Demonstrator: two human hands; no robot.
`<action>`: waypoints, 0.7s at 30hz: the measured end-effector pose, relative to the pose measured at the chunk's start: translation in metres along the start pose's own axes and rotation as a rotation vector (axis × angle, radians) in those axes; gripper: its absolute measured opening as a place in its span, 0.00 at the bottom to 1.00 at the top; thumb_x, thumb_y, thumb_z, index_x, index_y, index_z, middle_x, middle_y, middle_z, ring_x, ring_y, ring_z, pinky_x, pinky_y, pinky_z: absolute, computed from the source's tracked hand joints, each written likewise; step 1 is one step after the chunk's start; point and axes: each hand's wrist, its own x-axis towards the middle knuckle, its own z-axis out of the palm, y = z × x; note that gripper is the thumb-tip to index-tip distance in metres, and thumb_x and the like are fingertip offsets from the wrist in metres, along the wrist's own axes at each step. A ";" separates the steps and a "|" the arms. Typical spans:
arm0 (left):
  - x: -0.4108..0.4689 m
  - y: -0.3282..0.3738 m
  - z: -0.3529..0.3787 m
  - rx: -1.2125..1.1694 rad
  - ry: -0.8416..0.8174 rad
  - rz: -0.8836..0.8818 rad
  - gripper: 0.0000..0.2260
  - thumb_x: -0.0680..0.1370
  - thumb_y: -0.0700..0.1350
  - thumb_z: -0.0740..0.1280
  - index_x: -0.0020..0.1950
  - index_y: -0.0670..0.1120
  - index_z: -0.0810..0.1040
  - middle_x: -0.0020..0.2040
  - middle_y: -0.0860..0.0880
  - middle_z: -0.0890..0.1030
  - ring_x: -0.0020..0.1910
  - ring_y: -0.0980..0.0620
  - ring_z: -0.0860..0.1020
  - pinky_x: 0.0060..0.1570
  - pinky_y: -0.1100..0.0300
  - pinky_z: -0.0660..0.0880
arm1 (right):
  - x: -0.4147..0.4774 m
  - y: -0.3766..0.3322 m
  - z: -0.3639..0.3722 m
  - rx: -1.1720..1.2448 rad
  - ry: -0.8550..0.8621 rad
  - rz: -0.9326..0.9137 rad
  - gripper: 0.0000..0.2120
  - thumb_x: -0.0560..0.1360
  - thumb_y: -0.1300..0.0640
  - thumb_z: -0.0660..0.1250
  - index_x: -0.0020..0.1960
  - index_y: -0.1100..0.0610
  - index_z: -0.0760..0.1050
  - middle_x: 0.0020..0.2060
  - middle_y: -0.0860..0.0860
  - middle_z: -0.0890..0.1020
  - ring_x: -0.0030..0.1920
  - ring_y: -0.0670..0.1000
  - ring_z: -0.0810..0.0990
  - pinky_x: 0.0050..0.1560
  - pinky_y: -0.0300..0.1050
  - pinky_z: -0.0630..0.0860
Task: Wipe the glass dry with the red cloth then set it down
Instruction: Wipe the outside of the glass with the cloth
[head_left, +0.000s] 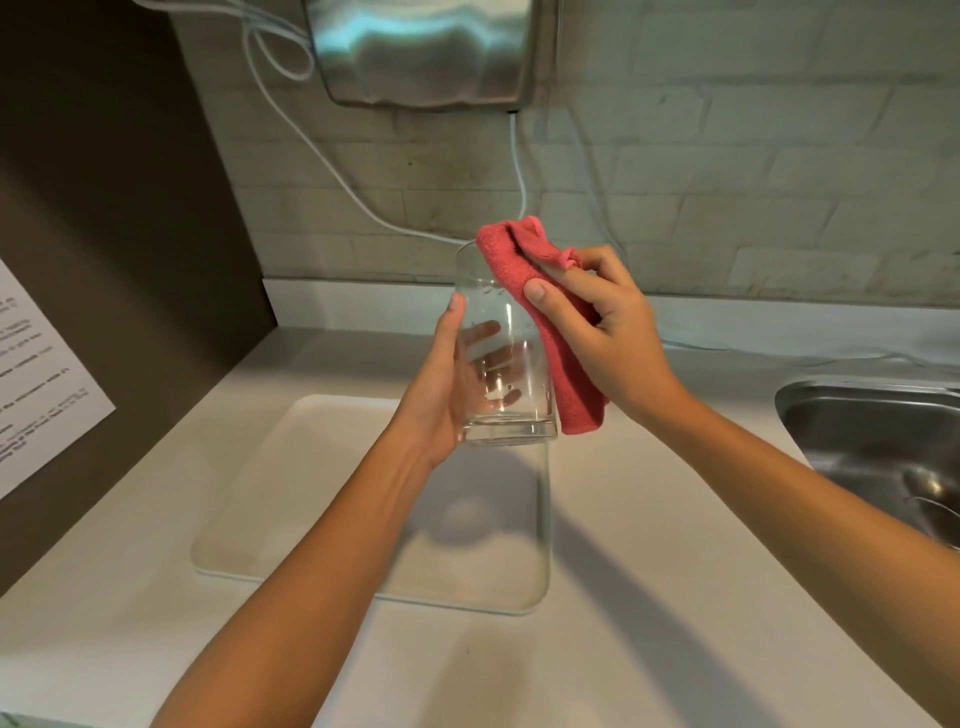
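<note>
Tumbler (501, 358) | rigid, slick, breakable; left hand (441, 387) grip wraps its side | right hand (605, 332) grip pinches soft red cloth (550, 317) against it

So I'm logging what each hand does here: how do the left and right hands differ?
The left hand wraps the clear glass from its side, holding it upright; the right hand pinches the red cloth against the glass's other side. The left grips low on the glass, the right sits higher, near its rim. Both are raised above the white tray.

The printed sheet (39, 384) on the left wall carries text too blurred to read.
</note>
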 end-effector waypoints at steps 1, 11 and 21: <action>0.001 0.000 -0.001 0.002 -0.018 -0.012 0.26 0.73 0.66 0.60 0.57 0.46 0.75 0.48 0.44 0.82 0.44 0.47 0.80 0.48 0.50 0.76 | 0.000 0.000 0.000 -0.015 0.012 -0.012 0.16 0.74 0.53 0.65 0.60 0.55 0.76 0.45 0.44 0.71 0.46 0.35 0.71 0.50 0.29 0.66; 0.004 -0.010 -0.003 -0.115 -0.021 -0.035 0.31 0.70 0.67 0.63 0.59 0.43 0.77 0.51 0.42 0.81 0.48 0.47 0.80 0.48 0.50 0.78 | -0.019 0.004 0.008 -0.159 -0.108 -0.206 0.11 0.74 0.52 0.65 0.49 0.58 0.80 0.48 0.49 0.73 0.45 0.47 0.75 0.47 0.37 0.71; 0.002 -0.015 -0.001 -0.136 -0.085 -0.074 0.29 0.68 0.67 0.61 0.52 0.44 0.78 0.42 0.45 0.82 0.40 0.48 0.81 0.42 0.53 0.77 | 0.007 0.010 -0.002 -0.190 -0.094 -0.137 0.13 0.75 0.50 0.64 0.55 0.55 0.79 0.47 0.47 0.72 0.43 0.43 0.72 0.46 0.38 0.69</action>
